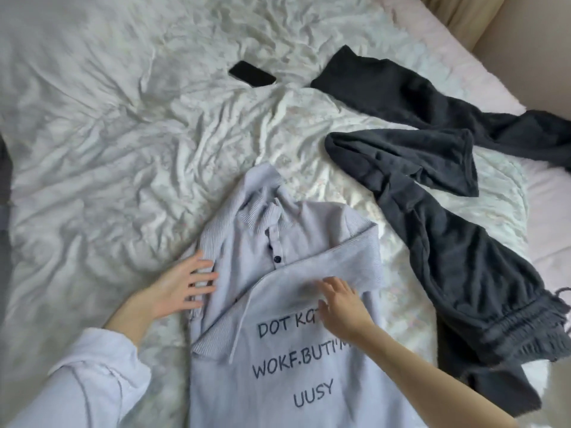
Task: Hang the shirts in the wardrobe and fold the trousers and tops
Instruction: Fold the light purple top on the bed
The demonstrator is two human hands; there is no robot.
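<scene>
While the pale grey top (287, 359) lies face up on the bed (92, 134), near its lower edge, with its printed lettering showing, one sleeve (309, 273) is already folded across the chest below the button placket, and the fold looks about half made. The right hand (343, 304) rests flat on that sleeve with its grip spread wide, holding nothing; the left hand (179, 285) presses open-fingered on the top's other shoulder edge, also holding nothing. To do this well, I would smooth the laid sleeve outward from the placket so no ridge is trapped under it, keep the left palm pinning the shoulder so the body does not slide on the rumpled sheet, then bring that side's sleeve over to match, its edge parallel to the side seam. The collar looks slightly skewed and is worth squaring first. Beyond the top, to its right, dark trousers (448, 227) lie sprawled and unfolded, and a black phone (252, 74) lies farther up the bed, well clear of the top.
</scene>
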